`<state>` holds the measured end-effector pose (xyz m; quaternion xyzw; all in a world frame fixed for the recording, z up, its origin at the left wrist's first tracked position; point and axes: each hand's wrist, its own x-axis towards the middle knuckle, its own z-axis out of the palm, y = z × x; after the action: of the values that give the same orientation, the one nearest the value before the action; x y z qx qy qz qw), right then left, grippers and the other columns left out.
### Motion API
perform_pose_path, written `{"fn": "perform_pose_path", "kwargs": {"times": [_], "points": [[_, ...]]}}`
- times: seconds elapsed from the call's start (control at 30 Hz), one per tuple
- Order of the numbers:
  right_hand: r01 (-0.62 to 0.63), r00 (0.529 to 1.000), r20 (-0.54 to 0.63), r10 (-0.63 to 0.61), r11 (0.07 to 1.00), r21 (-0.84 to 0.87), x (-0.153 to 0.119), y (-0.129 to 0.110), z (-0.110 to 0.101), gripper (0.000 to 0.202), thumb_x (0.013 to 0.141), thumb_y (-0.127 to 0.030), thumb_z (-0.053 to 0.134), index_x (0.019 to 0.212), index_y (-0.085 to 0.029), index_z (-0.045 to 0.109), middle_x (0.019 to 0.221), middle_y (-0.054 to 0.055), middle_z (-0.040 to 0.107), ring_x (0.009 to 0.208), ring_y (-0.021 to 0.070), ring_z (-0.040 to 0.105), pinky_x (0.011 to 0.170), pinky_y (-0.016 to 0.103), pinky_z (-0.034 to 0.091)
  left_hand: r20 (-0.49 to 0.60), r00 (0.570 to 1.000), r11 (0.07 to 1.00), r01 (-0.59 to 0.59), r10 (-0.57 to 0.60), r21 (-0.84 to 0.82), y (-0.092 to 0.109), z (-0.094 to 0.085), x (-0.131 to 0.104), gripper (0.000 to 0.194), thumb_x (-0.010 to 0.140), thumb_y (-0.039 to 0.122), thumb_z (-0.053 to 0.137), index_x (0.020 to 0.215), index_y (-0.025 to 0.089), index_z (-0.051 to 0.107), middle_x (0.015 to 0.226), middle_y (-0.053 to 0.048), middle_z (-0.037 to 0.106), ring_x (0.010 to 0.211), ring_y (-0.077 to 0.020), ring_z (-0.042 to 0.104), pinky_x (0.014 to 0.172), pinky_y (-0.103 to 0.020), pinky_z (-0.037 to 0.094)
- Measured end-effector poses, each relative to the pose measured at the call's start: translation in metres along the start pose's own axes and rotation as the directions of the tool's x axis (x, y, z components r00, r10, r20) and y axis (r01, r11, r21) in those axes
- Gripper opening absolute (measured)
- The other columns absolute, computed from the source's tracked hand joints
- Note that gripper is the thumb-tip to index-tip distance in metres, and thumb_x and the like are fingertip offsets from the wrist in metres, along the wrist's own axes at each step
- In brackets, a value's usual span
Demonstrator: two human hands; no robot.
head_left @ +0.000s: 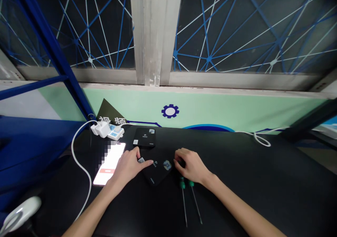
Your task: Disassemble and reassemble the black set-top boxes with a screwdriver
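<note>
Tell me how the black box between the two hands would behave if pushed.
The black box looks stiff, judging by its crisp outline and flat top. Lying low and broad on the table, it would probably slide or swivel rather than tip. Its smooth-looking surface may be somewhat slippery.

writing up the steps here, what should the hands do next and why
I'd probably bring the right hand in to grasp the nearer black box by its right corner: the left hand has its thumb over the box's far left side, while the right one is curled just beside that corner, near the green handles of two screwdrivers.
</note>
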<state>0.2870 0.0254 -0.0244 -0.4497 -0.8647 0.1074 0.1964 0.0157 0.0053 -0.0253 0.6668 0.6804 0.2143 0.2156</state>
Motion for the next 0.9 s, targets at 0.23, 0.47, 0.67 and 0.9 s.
{"fn": "perform_pose_path", "kwargs": {"times": [0.23,0.47,0.67,0.9], "points": [[-0.004,1.0,-0.019,0.004,0.999,-0.045,-0.002,0.0,0.002,0.013,0.084,-0.02,0.052,0.072,-0.021,0.05,0.072,0.002,0.06,0.069,0.0178,0.055,0.062,0.029,0.034,-0.045,0.997,0.994,-0.065,0.07,0.087,-0.002,0.009,0.001,0.055,0.077,0.072,0.064,0.066,0.025,0.038,0.051,0.004,0.046,0.05,-0.0191,0.05,0.051,-0.028,0.024],[0.005,0.998,-0.061,-0.011,0.995,-0.1,-0.002,-0.002,0.003,0.013,0.086,-0.025,0.055,0.073,-0.021,0.055,0.072,0.003,0.062,0.07,0.0185,0.057,0.062,0.03,0.034,-0.051,0.994,0.994,-0.091,0.094,0.06,0.001,0.013,-0.002,0.051,0.082,0.066,0.061,0.066,0.025,0.038,0.051,0.005,0.045,0.048,-0.0174,0.048,0.05,-0.027,0.023],[0.115,0.968,-0.211,-0.137,0.987,-0.111,-0.004,-0.003,0.002,0.015,0.09,-0.029,0.056,0.079,-0.019,0.059,0.078,0.006,0.062,0.075,0.0207,0.053,0.068,0.032,0.038,-0.142,0.966,0.962,-0.188,0.218,0.198,0.008,0.006,-0.004,0.03,0.097,0.04,0.049,0.072,0.024,0.048,0.061,0.003,0.055,0.057,-0.0189,0.057,0.052,-0.028,0.034],[0.286,0.957,-0.046,-0.286,0.958,-0.009,-0.007,-0.03,0.0,0.04,0.088,-0.049,0.064,0.114,-0.019,0.064,0.117,0.012,0.067,0.101,0.0275,0.058,0.09,0.043,0.039,-0.219,0.849,0.872,-0.436,0.481,0.224,-0.008,0.014,0.002,0.039,0.101,0.019,0.036,0.136,0.022,0.054,0.141,-0.008,0.057,0.133,-0.0255,0.051,0.107,-0.044,0.045]]}}
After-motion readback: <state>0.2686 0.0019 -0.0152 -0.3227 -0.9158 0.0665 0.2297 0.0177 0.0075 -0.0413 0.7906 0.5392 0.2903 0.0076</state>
